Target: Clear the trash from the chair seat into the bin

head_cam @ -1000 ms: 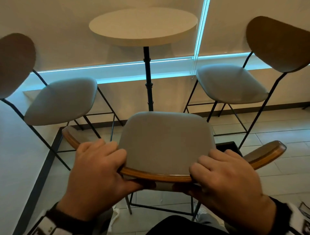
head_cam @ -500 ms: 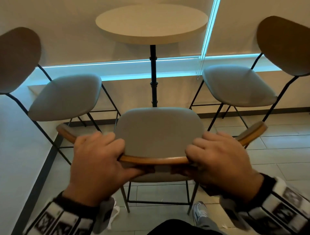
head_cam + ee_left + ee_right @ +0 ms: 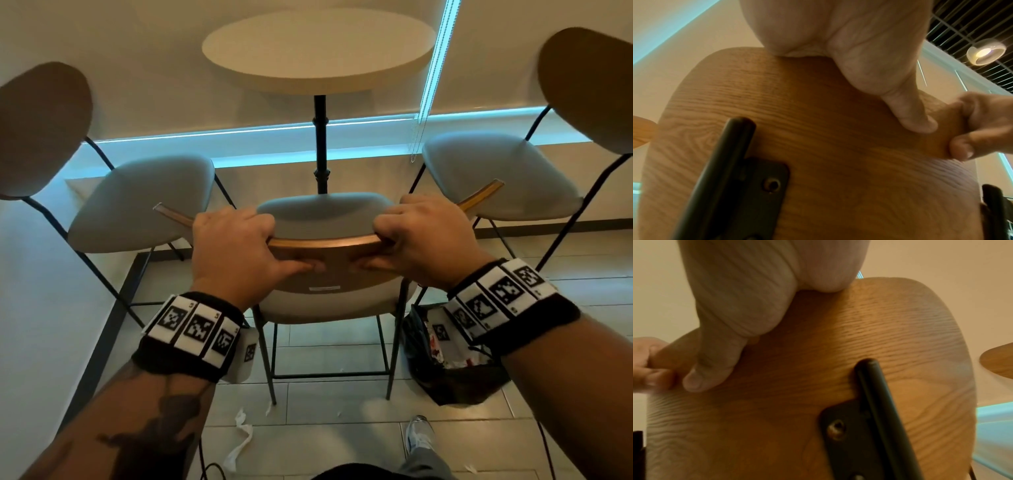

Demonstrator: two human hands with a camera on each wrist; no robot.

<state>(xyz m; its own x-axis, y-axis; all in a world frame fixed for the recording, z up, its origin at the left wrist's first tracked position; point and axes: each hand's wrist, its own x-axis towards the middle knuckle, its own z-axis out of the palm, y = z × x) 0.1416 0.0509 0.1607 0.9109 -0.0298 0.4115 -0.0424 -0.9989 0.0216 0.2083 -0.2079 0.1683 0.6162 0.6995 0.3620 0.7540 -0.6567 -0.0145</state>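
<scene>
Both hands grip the curved wooden backrest (image 3: 325,244) of the middle chair. My left hand (image 3: 236,246) curls over its top edge left of centre, thumb pressed on the back face. My right hand (image 3: 424,236) holds it the same way right of centre. The grey seat (image 3: 322,212) in front shows bare where visible. The wrist views show the backrest (image 3: 818,146) (image 3: 838,369) from behind, with each thumb (image 3: 910,116) (image 3: 709,369) flat on the wood. A dark bin bag (image 3: 455,370) with wrappers inside sits on the floor right of the chair. White paper scraps (image 3: 241,435) lie on the tiles below.
A round table (image 3: 318,51) on a black post stands beyond the chair. Two more grey-seated chairs (image 3: 144,202) (image 3: 496,174) flank it left and right. A wall (image 3: 41,308) runs along the left. My shoe (image 3: 419,435) is near the chair's right rear leg.
The chair has moved away from me toward the table, my arms stretching out with it. Both hands kept their hold on the backrest. The bin bag and floor scraps came into view.
</scene>
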